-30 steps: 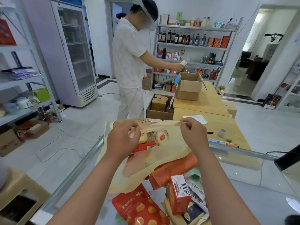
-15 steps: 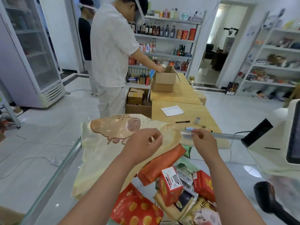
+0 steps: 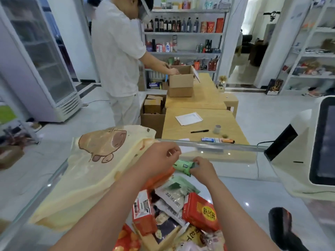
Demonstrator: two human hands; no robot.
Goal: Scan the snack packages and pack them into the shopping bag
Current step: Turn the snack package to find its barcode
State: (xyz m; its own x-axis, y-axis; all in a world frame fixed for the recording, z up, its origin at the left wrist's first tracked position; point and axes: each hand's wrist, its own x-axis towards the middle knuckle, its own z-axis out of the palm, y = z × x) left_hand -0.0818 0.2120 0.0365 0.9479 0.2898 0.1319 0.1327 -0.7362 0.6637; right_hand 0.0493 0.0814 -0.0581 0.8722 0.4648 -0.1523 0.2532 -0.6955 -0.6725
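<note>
A cream shopping bag (image 3: 94, 178) with a brown animal print lies slumped on the left of the glass counter (image 3: 235, 189). My left hand (image 3: 159, 160) is at the bag's right edge, and its curled fingers seem to pinch the rim. Just to its right, my right hand (image 3: 203, 169) grips a small green snack packet (image 3: 183, 165) above the pile. Below my hands lie a red packet (image 3: 199, 211), a white and green pouch (image 3: 174, 194), a red box with a barcode (image 3: 143, 212) and an orange packet (image 3: 157, 180).
A black handheld scanner (image 3: 282, 227) lies at the lower right. The white checkout terminal (image 3: 308, 160) stands on the right. Beyond the counter are wooden tables (image 3: 199, 127), where a person in white (image 3: 119, 51) reaches into a cardboard box (image 3: 181, 80).
My right hand has let go of the bag's rim and taken hold of the green packet. The bag has sunk to the left. My view has swung right.
</note>
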